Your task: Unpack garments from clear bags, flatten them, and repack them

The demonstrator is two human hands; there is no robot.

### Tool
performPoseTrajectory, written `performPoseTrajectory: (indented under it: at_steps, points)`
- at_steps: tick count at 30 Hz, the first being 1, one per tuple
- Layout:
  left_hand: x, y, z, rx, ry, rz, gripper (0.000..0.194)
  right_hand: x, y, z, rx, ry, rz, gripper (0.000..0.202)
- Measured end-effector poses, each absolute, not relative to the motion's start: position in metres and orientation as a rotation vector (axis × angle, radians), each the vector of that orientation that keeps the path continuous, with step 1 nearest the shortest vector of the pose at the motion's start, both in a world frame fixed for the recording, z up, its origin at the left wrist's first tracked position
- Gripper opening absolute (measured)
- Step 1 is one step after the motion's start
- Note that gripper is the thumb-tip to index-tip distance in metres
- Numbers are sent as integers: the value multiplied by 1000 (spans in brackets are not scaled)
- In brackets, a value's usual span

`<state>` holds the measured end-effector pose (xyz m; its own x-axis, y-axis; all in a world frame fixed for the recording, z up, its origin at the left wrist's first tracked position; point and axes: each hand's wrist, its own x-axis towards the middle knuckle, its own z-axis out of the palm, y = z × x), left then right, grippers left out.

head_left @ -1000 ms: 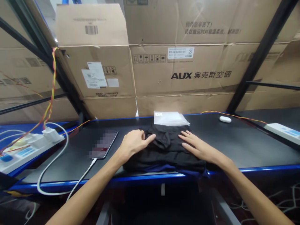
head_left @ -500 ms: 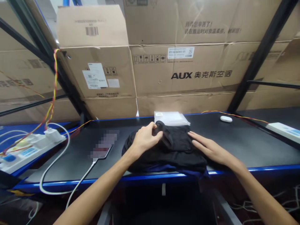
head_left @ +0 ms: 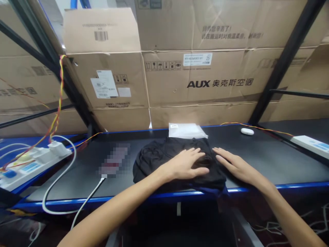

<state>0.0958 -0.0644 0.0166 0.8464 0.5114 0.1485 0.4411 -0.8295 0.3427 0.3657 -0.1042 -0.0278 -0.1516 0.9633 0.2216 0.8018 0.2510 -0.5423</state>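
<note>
A folded black garment (head_left: 159,154) lies at the front edge of the dark table, with some dark blue cloth showing along its lower right edge. My left hand (head_left: 189,164) rests flat on top of it, fingers spread and thumb out, gripping nothing. At the garment's right side is my right hand (head_left: 235,167), open, its fingers stretched toward the cloth's edge. A clear plastic bag (head_left: 186,131) with a small white label lies just behind the garment, its near edge partly covered by it.
On the left, a blurred phone-like object (head_left: 114,160) has a white cable (head_left: 88,199) plugged in. A white power strip (head_left: 33,164) stands farther left, another power strip (head_left: 312,144) at right. A small white case (head_left: 247,131) sits at the back right. Cardboard (head_left: 200,99) walls the rear.
My left hand has let go of the raised fold of cloth and moved right, now flat on the garment. The fold lies down. My right hand has shifted slightly right.
</note>
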Motion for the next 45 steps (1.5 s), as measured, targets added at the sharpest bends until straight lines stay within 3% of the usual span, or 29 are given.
performPoseTrajectory:
  at_steps: [6,15,29,36,45]
  points:
    - [44,-43,33,2692,836,324,64,340,-95,3,-1423,-1982,467,60]
    - [-8,-16,11,2713,1078,164,67,302,-58,29,-1310,-2525,605,69]
    - [-7,-19,5,2782,1090,238,65,307,-56,14,-1254,-2563,560,70]
    - [5,15,16,2881,1077,459,47,309,-54,13,-1248,-2536,598,71]
    - [34,51,7,2985,959,361,50,308,-56,17,-1270,-2562,595,71]
